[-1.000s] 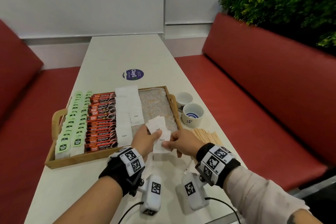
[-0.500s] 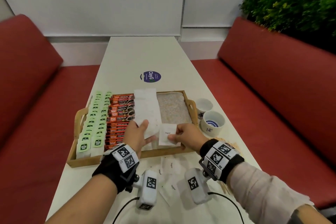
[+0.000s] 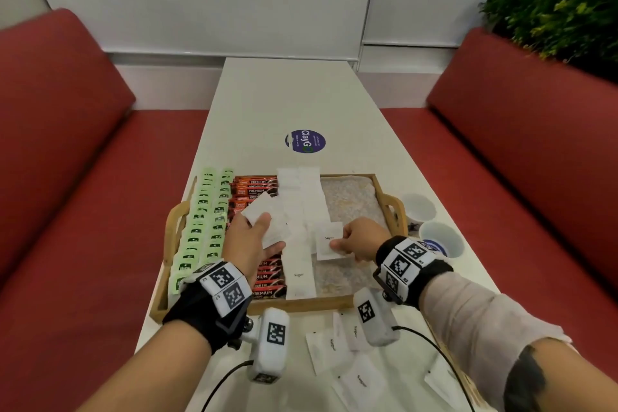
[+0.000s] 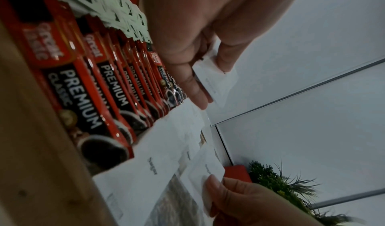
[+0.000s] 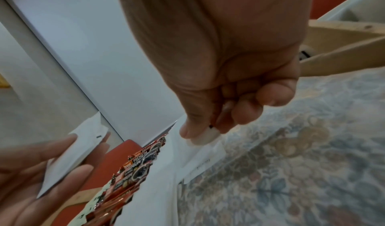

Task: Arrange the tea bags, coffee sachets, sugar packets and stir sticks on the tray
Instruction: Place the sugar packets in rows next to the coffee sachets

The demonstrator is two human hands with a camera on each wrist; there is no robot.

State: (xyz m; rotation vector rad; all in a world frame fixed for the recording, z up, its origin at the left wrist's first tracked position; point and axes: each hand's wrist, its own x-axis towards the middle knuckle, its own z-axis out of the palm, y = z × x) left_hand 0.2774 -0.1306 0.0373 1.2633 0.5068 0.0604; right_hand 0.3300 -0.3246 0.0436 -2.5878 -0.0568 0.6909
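Observation:
A wooden tray (image 3: 301, 304) holds green tea bags (image 3: 200, 227) at the left, red coffee sachets (image 3: 254, 187) beside them, then two columns of white sugar packets (image 3: 301, 197). My left hand (image 3: 272, 232) hovers over the coffee sachets and grips a small stack of sugar packets (image 4: 216, 81) between thumb and fingers. My right hand (image 3: 336, 244) pinches a single sugar packet (image 3: 329, 239) by its corner, low over the near end of the right sugar column (image 5: 204, 162). Whether that packet touches the tray I cannot tell. My right arm hides the stir sticks.
Several loose sugar packets (image 3: 334, 344) lie on the white table in front of the tray. Two small cups (image 3: 441, 239) stand right of the tray's handle. The tray's right part shows a patterned liner (image 3: 347, 197). Red benches flank the table.
Both hands moved forward from the tray's near edge to over the tray. The right hand drew one packet away from the left hand's stack toward the right sugar column.

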